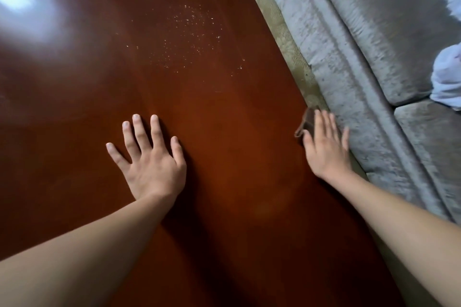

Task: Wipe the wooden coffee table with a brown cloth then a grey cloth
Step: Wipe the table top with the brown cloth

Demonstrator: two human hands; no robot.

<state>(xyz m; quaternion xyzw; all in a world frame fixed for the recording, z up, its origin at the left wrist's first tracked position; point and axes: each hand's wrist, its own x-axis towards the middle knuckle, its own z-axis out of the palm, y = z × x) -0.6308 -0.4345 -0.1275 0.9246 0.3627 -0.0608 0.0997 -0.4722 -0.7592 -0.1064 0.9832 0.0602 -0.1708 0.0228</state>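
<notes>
Your left forearm (87,252) and right forearm (404,227) reach in from the bottom of the view over the wooden table (224,97), which fills most of it, dark red and glossy. Along the table's right edge runs the grey sofa (374,45), with a strip of carpet (282,30) between the two and a pale bundle of fabric (446,77) on its cushions.

Your left hand (152,164) lies flat on the table near its middle, fingers straight and spread, holding nothing. Your right hand (324,147) is at the table's right edge, fingers straight and close together, pressing down on the brown cloth (308,122). The cloth shows only past your thumb and fingertips, and it is pressed, not gripped. Smallest of all, a scatter of pale specks (189,32) sits on the table farther from you than either hand.

By my reading you are in the first step, the brown-cloth wipe, with the cloth at the table's edge. Next, sweep it across toward those specks under flat, even pressure. I cannot pick out a grey cloth anywhere.
</notes>
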